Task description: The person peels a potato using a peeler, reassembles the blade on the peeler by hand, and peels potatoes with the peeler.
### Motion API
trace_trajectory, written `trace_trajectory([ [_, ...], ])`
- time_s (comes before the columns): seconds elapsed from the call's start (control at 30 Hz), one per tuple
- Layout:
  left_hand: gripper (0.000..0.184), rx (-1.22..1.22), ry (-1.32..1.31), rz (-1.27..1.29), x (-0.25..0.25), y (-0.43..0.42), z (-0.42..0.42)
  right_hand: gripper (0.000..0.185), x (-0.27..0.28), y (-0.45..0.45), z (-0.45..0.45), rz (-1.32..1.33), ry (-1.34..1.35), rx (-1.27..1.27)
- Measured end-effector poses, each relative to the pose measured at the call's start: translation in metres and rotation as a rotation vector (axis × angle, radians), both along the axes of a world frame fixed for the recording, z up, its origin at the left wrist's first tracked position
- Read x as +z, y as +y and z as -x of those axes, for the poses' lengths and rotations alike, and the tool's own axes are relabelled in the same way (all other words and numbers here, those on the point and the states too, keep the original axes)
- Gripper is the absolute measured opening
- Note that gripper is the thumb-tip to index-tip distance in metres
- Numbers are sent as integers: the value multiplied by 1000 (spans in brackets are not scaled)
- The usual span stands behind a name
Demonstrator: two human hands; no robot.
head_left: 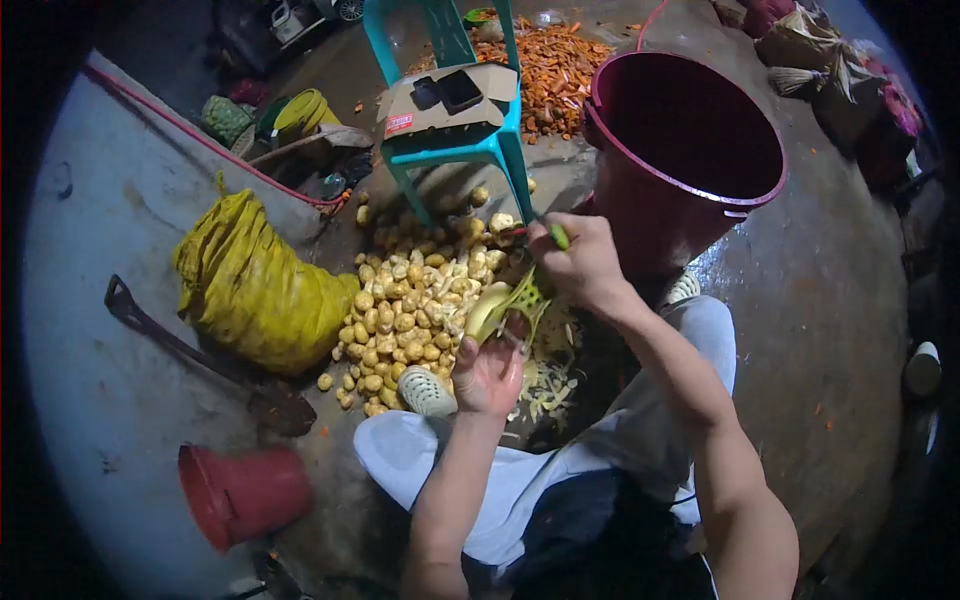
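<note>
My left hand (488, 378) is closed around a pale, partly peeled potato (487, 308), palm turned up. Gripped in my right hand (582, 258) is a green-handled peeler (559, 236), just above and to the right of the potato. A blurred yellow-green shape between the two hands is too smeared to make out fully. Beyond my left hand lies a heap of potatoes (405, 322) on the floor, some brown-skinned and some pale. Thin peelings (545, 385) are scattered below my hands, between my legs.
A teal plastic chair (450, 152) holds cardboard and dark phone-like items. Behind it spreads a pile of orange pieces (560, 70). A large maroon bin (650, 215) stands at right. At left are a yellow sack (260, 290), a shovel (180, 345) and a red bucket (262, 492).
</note>
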State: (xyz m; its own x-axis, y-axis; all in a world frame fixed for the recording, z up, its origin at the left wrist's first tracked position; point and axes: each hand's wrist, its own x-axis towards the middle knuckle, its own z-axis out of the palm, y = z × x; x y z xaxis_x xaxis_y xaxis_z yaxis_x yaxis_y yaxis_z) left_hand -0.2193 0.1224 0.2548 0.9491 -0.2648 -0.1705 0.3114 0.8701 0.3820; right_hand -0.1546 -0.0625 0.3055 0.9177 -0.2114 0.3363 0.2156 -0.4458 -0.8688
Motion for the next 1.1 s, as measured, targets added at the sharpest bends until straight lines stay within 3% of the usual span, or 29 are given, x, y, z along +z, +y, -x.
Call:
trace_trajectory([
  [0.07,86,26,46,-47,-6,-1,0,13,2,7,4,142,-89,-6],
  [0.23,92,-85,-173,-231,4,-1,-1,15,11,-4,4,216,-70,21],
  [0.3,97,-108,-207,-316,9,-1,-2,15,14,-8,8,389,-225,-11],
  [0.4,99,-146,-338,-290,18,-6,-2,16,16,-14,9,337,-153,-45],
  [0.43,99,-159,-325,-228,15,-4,-1,15,4,-24,-1,103,10,8],
  [0.5,101,-179,-315,-101,10,0,-5,16,-8,-38,-23,118,253,-177],
  [0.53,99,-216,-345,-81,9,2,-7,19,-10,-43,-24,-29,309,-125],
  [0.63,99,-172,-330,-165,5,-1,-2,22,2,-22,-5,-27,193,6],
  [0.7,100,-159,-369,-257,8,-4,-2,27,16,-14,12,393,-44,37],
  [0.77,101,-131,-425,-294,15,-6,0,23,13,-19,9,240,-52,-17],
  [0.87,98,-215,-342,-82,3,4,-4,21,-19,-42,-29,135,325,-90],
  [0.97,97,-189,-284,-185,14,4,0,23,-8,-18,-9,-39,101,29],
  [1.03,97,-116,-332,-285,10,1,2,22,23,-9,14,151,83,115],
  [1.1,99,-163,-418,-302,21,-3,0,21,11,-17,8,297,11,76],
])
